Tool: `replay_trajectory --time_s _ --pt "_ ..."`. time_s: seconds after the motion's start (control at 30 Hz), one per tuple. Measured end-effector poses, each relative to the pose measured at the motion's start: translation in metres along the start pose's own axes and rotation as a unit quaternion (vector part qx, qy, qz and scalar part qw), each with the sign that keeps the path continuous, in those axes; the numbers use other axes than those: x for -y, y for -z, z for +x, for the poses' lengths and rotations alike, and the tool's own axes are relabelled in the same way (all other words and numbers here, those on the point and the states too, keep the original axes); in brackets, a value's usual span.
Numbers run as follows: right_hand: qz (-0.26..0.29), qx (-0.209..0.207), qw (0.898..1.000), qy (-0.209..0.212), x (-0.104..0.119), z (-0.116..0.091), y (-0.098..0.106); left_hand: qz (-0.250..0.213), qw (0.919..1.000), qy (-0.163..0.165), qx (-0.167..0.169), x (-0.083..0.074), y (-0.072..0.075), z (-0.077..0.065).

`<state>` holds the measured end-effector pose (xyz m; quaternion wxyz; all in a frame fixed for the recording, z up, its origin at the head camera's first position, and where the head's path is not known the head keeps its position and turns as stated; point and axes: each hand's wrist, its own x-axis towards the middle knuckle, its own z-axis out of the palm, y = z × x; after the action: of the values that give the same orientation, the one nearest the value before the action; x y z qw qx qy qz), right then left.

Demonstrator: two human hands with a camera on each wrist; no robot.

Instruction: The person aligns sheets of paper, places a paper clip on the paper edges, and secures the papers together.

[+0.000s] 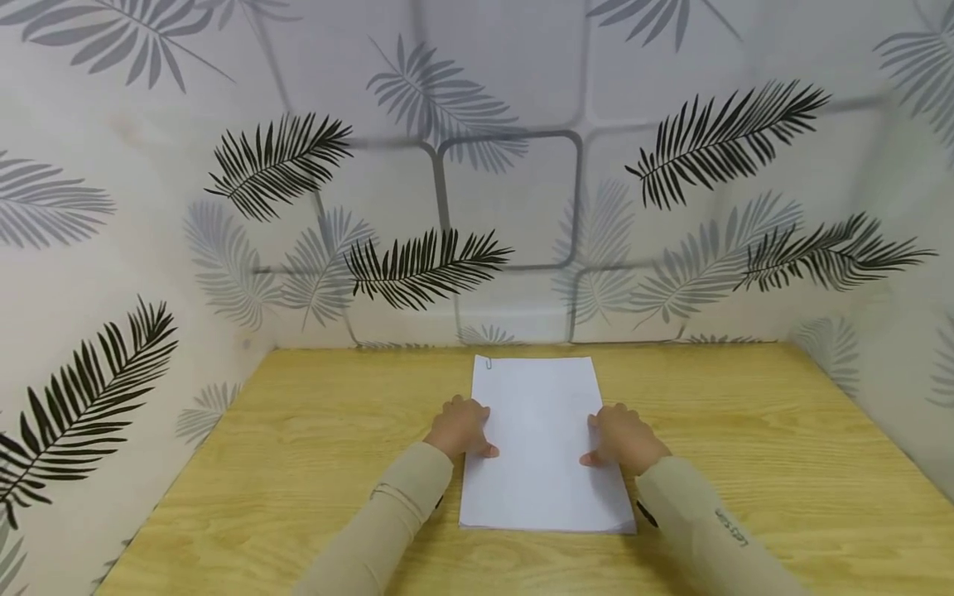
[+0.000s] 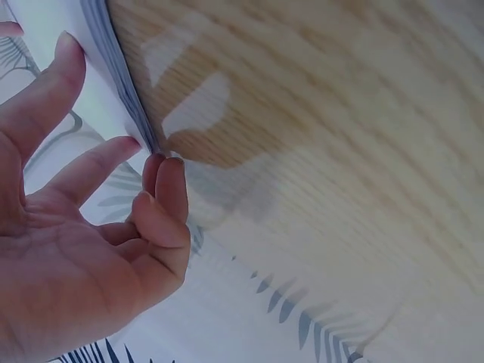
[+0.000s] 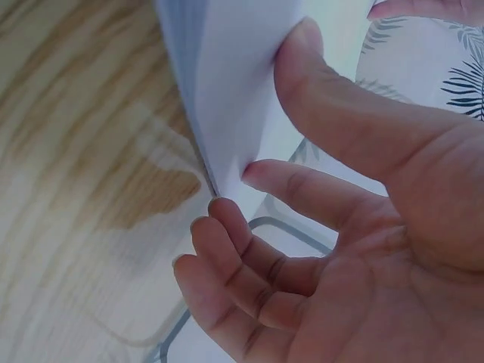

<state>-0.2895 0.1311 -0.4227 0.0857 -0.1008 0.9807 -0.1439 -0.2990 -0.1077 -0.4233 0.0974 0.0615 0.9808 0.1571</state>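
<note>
A stack of white paper [image 1: 540, 480] lies flat on the wooden table, its short edge toward me, with a small paper clip [image 1: 489, 363] at its far left corner. My left hand [image 1: 458, 428] holds the stack's left edge, thumb and index finger on the top sheet. The other fingers of this left hand [image 2: 91, 234] curl against the side of the sheets in the left wrist view. Across from it, my right hand [image 1: 626, 436] holds the right edge in the same manner. Its thumb [image 3: 302, 57] lies over the top sheet, and curled fingers meet the edge.
The light wood table [image 1: 335, 397] extends to both sides of the stack. Behind it stands a pale wall [image 1: 514, 306] with a leaf pattern, and similar walls flank the left and right. Beige sleeves [image 1: 387, 513] cover both forearms.
</note>
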Motion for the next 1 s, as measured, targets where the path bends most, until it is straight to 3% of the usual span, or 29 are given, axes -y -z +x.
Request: replay_trajectory --time_s 0.3,0.6,1.0 --pt "0.045 -0.001 0.999 0.025 -0.001 -0.002 0.008 -0.053 0.9986 0.002 -0.002 0.001 0.002 0.001" --pt "0.090 0.005 0.996 0.016 -0.003 -0.005 0.010 -0.079 0.9968 -0.002 -0.005 0.008 0.002 0.001" --pt "0.040 -0.019 0.998 0.038 -0.007 -0.012 0.020 -0.074 0.9924 -0.040 -0.090 0.012 0.008 -0.007"
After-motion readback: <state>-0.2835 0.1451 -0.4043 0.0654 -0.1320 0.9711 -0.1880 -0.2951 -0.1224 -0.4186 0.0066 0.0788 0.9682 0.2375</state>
